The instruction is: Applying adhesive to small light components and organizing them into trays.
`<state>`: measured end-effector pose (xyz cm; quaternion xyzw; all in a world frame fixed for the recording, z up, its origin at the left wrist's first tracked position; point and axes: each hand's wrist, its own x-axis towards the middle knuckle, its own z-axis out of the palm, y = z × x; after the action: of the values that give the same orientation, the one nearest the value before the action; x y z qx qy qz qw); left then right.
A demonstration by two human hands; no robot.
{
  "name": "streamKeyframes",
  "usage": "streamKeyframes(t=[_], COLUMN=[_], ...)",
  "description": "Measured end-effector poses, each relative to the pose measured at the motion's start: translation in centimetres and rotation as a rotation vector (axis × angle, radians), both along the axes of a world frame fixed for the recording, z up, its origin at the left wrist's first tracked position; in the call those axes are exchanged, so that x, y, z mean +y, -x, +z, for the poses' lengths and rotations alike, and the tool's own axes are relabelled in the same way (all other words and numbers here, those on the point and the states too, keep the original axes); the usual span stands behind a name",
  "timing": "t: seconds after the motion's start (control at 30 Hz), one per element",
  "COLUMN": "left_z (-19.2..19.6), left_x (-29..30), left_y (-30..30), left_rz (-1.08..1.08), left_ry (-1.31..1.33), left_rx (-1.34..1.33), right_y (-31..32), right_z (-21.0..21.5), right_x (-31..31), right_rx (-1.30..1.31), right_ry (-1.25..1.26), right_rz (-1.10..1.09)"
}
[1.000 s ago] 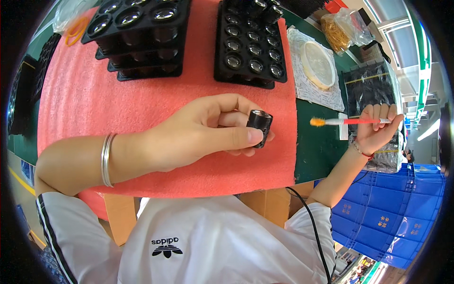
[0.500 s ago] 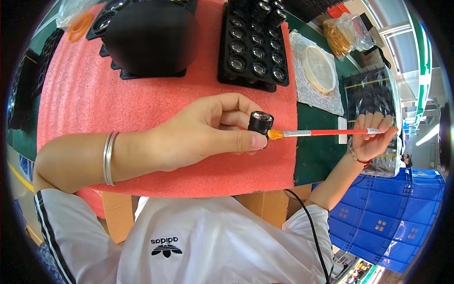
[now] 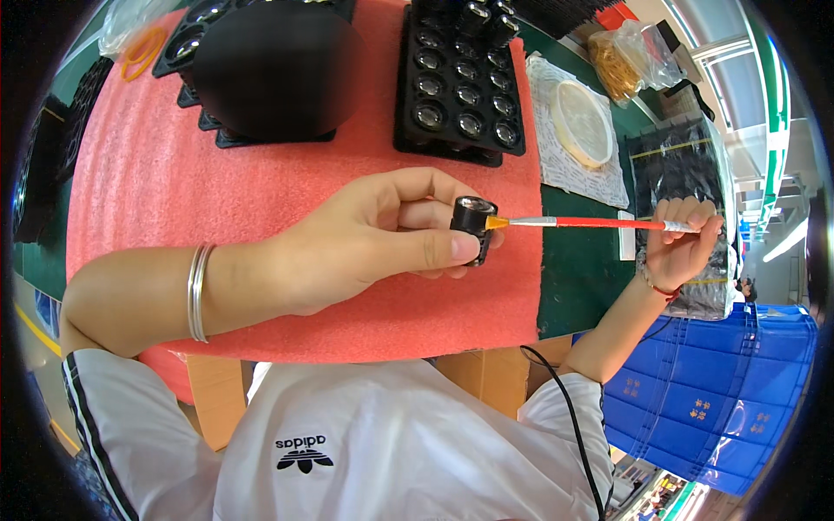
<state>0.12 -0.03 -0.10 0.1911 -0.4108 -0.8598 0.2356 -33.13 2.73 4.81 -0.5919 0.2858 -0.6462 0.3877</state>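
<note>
Left hand [image 3: 365,239] pinches a small black cylindrical lens barrel [image 3: 473,227] above the pink foam mat [image 3: 261,191]. Right hand [image 3: 682,243] grips a red-handled brush [image 3: 599,223], orange tip apparently touching the barrel's side. Brushing looks mid-way; the black lens tray [image 3: 460,82] at the mat's far edge is partly filled.

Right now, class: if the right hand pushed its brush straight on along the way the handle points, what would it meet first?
The right hand points its red-handled brush at the small black cylinder in the left hand. The orange bristle tip appears to touch the cylinder's side already, though depth is uncertain.

Bright, even overhead light, soft shadows, sharp centre, strong fisheye bending and black vignette at the rim.
</note>
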Motion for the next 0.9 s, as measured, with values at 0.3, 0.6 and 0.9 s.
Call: streamKeyframes(t=[0.3, 0.6, 0.9], left_z=[0.0, 0.2, 1.6], left_x=[0.1, 0.2, 1.0], left_y=[-0.1, -0.3, -0.8], left_rz=[-0.039, -0.079, -0.099], left_ry=[0.037, 0.023, 0.543], left_rx=[0.056, 0.069, -0.09], right_y=[0.2, 0.3, 0.6], right_z=[0.3, 0.5, 0.4], right_x=[-0.3, -0.6, -0.4], right_rx=[-0.025, -0.124, -0.204], right_ry=[0.051, 0.023, 0.007], right_rz=[-0.077, -0.08, -0.165])
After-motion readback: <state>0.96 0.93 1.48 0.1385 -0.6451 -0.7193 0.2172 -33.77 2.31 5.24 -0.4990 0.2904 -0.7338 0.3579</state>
